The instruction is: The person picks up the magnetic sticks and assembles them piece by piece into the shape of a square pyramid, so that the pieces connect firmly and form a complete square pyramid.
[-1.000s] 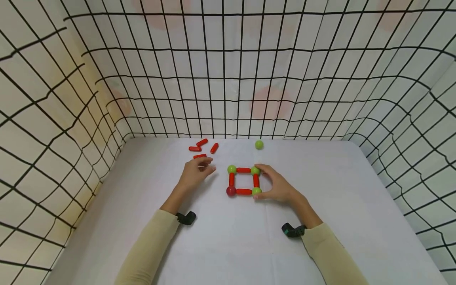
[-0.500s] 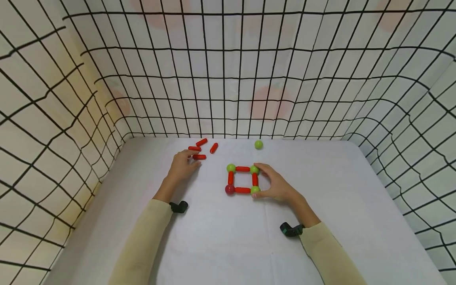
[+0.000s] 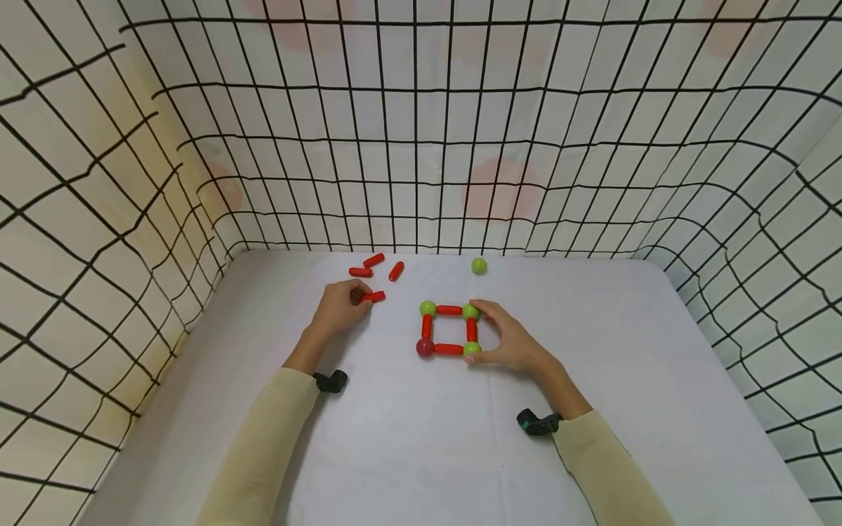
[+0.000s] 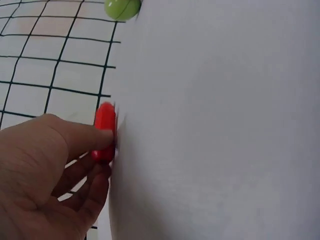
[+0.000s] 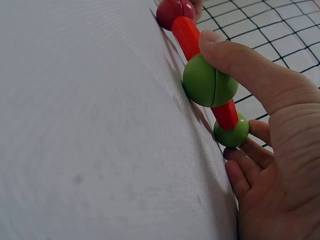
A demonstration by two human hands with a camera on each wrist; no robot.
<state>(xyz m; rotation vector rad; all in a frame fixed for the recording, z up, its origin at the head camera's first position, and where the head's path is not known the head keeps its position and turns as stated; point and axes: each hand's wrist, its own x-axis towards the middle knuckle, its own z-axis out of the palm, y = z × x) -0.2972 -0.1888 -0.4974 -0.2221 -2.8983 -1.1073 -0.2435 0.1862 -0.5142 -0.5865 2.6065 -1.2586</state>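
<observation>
My left hand (image 3: pixel 342 305) pinches a short red rod (image 3: pixel 376 296) between thumb and fingers, low over the white surface. In the left wrist view the thumb crosses the red rod (image 4: pixel 105 116). On the surface lies a square of red rods with a ball at each corner: a dark red ball (image 3: pixel 425 347) at the near left, green balls at the others. My right hand (image 3: pixel 516 343) grips the square's right side, its thumb on the near green ball (image 5: pixel 205 82) and its fingers at the far green ball (image 5: pixel 232 131).
Three loose red rods, one of them a slanted rod (image 3: pixel 396 271), lie beyond my left hand. A lone green ball (image 3: pixel 479 266) sits at the back of the white table (image 3: pixel 421 438). Black wire mesh (image 3: pixel 414 153) stands around the back and sides.
My left hand has moved left to the nearest loose red rod and now pinches it, the rod shifted slightly towards me. The right hand keeps its hold on the square, nearly still.
</observation>
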